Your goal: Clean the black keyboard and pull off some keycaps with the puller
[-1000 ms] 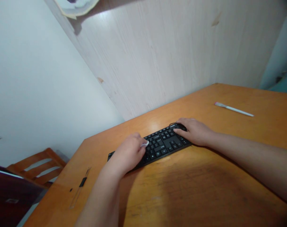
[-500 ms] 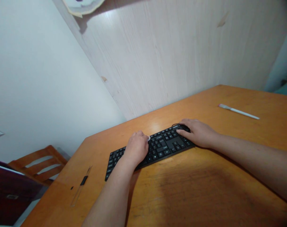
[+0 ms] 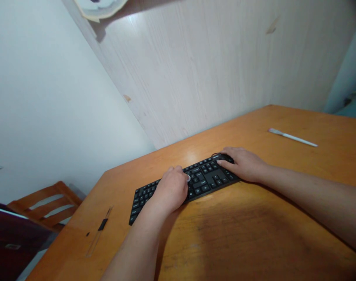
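A black keyboard [image 3: 199,177] lies at a slant on the wooden table. My left hand [image 3: 173,187] is over its middle, fingers curled round a small white piece [image 3: 188,178], of which only a bit shows by the fingertips. What this piece is made of I cannot tell. At the keyboard's right end, my right hand [image 3: 240,163] grips the edge, thumb on the keys and fingers over the far corner. A black cable [image 3: 215,154] loops beside these fingers. My left hand and forearm hide some of the keys.
A white-handled brush [image 3: 295,137] lies at the table's [image 3: 224,234] far right. On the left are a thin clear tool with a black middle [image 3: 102,224] and a tiny black piece [image 3: 88,234]. A wooden chair [image 3: 45,203] stands beyond the left edge; a pale panel [image 3: 195,70] rises behind.
My left hand has moved slightly right and nearer to me across the keys, with the white piece still at its fingertips. My right hand keeps its place on the keyboard. The view has shifted slightly.
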`<move>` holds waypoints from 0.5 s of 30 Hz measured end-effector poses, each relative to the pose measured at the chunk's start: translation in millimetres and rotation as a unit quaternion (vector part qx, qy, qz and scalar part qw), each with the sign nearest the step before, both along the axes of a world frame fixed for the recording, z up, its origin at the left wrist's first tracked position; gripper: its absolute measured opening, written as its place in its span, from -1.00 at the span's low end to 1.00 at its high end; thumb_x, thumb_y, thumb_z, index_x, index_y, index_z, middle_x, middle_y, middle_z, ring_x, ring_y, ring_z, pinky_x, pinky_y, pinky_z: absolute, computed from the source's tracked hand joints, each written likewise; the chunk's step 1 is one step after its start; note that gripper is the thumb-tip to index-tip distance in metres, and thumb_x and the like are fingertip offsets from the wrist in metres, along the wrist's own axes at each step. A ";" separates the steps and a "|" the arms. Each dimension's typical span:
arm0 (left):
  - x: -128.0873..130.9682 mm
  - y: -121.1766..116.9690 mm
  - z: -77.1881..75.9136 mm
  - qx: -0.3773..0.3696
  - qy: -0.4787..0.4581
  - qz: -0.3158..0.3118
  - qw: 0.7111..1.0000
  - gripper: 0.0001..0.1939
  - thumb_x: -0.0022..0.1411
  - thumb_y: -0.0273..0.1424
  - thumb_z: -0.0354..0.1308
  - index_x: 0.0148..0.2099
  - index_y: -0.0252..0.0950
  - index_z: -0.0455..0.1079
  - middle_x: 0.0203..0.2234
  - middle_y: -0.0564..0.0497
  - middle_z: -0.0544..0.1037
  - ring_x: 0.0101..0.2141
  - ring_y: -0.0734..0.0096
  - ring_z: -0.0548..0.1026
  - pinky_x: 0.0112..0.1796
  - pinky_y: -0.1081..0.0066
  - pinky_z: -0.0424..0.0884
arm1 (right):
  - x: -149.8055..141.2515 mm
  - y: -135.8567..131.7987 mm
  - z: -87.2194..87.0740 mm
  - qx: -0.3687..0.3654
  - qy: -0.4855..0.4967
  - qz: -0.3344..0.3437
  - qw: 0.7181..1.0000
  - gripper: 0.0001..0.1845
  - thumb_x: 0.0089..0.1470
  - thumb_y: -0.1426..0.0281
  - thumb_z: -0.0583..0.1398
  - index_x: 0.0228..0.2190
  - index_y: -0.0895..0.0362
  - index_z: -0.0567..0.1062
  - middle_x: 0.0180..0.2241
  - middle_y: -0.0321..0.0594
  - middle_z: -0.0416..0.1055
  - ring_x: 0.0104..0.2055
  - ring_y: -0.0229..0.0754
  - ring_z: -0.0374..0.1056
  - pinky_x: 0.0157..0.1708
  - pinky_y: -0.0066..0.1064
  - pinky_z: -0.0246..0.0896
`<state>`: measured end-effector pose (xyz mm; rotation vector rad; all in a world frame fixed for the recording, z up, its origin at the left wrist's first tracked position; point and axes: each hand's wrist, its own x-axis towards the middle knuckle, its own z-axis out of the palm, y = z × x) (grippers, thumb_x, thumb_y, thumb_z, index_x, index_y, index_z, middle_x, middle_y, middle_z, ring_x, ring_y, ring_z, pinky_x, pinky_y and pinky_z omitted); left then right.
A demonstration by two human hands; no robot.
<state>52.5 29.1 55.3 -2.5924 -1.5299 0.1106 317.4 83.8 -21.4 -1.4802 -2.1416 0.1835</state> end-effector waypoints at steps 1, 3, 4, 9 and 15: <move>1.9 -2.0 2.0 -0.007 0.002 -0.002 1.000 -0.69 0.33 -0.50 -0.07 -0.25 -0.32 0.53 -0.30 -0.15 0.47 -0.26 0.25 0.42 -0.21 0.32 0.35 | -0.1 0.0 -0.1 0.000 0.000 0.000 1.000 -0.57 0.22 0.07 0.07 -0.08 0.08 0.49 -0.12 -0.05 0.52 -0.06 0.05 0.41 -0.05 -0.18 0.27; 5.6 -5.6 5.5 -0.021 0.008 -0.004 1.000 -0.69 0.33 -0.49 -0.07 -0.25 -0.32 0.53 -0.28 -0.16 0.47 -0.26 0.24 0.42 -0.21 0.31 0.35 | -0.2 0.3 -0.5 0.003 0.002 0.002 1.000 -0.56 0.22 0.06 0.07 -0.07 0.08 0.50 -0.11 -0.06 0.52 -0.06 0.06 0.41 -0.05 -0.17 0.27; 7.4 -7.1 7.2 -0.028 0.013 -0.003 1.000 -0.70 0.33 -0.49 -0.06 -0.25 -0.33 0.53 -0.28 -0.16 0.48 -0.26 0.24 0.42 -0.21 0.31 0.35 | -0.1 0.5 -0.8 0.004 0.002 0.002 1.000 -0.57 0.22 0.07 0.07 -0.07 0.08 0.50 -0.10 -0.06 0.52 -0.06 0.06 0.41 -0.05 -0.17 0.27; 14.5 -13.5 12.8 -0.047 0.035 -0.011 0.998 -0.71 0.28 -0.52 -0.04 -0.29 -0.32 0.53 -0.26 -0.16 0.49 -0.26 0.25 0.42 -0.22 0.32 0.36 | 0.0 1.6 -2.4 0.006 0.000 -0.001 1.000 -0.57 0.22 0.07 0.07 -0.08 0.07 0.50 -0.10 -0.08 0.52 -0.05 0.04 0.41 -0.04 -0.18 0.27; 15.4 -18.4 10.5 -0.030 0.053 -0.035 0.998 -0.71 0.26 -0.51 -0.04 -0.30 -0.31 0.53 -0.27 -0.17 0.49 -0.28 0.23 0.41 -0.24 0.28 0.38 | -0.8 1.0 -1.3 0.003 0.003 -0.001 1.000 -0.58 0.22 0.07 0.08 -0.08 0.07 0.50 -0.09 -0.07 0.52 -0.04 0.05 0.41 -0.04 -0.18 0.27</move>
